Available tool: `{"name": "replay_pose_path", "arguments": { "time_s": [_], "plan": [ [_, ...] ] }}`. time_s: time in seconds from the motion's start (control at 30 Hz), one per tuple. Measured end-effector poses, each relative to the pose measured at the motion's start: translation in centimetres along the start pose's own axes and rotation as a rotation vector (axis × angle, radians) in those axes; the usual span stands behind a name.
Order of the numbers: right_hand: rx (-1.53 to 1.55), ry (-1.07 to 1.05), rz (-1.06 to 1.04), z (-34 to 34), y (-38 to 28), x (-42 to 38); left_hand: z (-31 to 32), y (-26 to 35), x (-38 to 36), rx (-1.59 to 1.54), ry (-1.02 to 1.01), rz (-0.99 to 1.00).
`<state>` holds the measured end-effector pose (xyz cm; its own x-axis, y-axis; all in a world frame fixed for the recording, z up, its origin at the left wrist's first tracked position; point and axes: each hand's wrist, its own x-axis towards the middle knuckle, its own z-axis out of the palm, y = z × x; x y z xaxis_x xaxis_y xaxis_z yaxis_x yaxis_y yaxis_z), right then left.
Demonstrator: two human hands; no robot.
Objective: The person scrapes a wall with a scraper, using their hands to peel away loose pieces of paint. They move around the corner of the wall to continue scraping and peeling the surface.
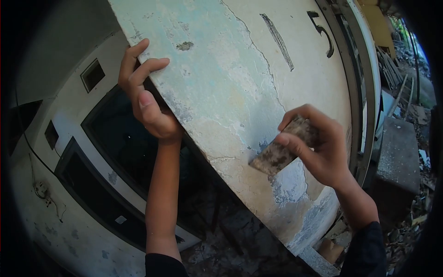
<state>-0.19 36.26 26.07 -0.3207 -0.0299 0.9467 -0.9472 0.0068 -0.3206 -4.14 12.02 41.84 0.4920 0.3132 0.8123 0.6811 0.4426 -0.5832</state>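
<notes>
My left hand point(150, 94) rests at the edge of a painted wall point(217, 83), two fingertips on its face and the other fingers apart, holding nothing loose. In my right hand point(318, 143) is a flat, mottled brown-grey block point(277, 157), gripped between thumb and fingers. The block's lower left edge is at the wall surface, over a patch of worn paint; whether it presses on the wall I cannot tell. Pale green paint covers the wall's left part, cream paint its right, with a crack between them and chipped patches lower down.
Black marks point(323, 34) are drawn high on the wall. A metal frame point(364, 92) borders it at the right. Beyond stand a grey slab point(399, 147) and scattered rubble. At the left is another wall point(37, 198) with dark windows, a hanging cable and a small vent.
</notes>
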Motion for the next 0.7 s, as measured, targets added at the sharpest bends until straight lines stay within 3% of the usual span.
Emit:
{"name": "replay_pose_path", "arguments": {
  "time_s": [0.17, 0.27, 0.3, 0.33, 0.5, 0.7],
  "plan": [
    [0.134, 0.387, -0.134, -0.2, -0.1, 0.8, -0.1, -0.3, 0.0, 0.0, -0.004, 0.026],
    [-0.305, 0.195, -0.561, -0.3, 0.2, -0.1, 0.0, -0.4, 0.0, -0.016, 0.014, 0.034],
    [-0.392, 0.105, -0.579, -0.3, -0.3, -0.8, 0.1, -0.4, 0.0, -0.023, 0.023, 0.03],
    [-0.423, 0.161, -0.687, 0.7, 0.6, -1.0, 0.2, -0.4, 0.0, -0.032, 0.03, 0.026],
    [-0.435, -0.021, -0.727, 1.6, 0.7, -1.5, 0.3, -0.3, -0.2, -0.052, 0.039, 0.006],
    [-0.432, -0.039, -0.662, 2.6, 1.0, -2.0, 0.3, -0.5, -0.2, -0.058, 0.037, 0.024]
  ]
}}
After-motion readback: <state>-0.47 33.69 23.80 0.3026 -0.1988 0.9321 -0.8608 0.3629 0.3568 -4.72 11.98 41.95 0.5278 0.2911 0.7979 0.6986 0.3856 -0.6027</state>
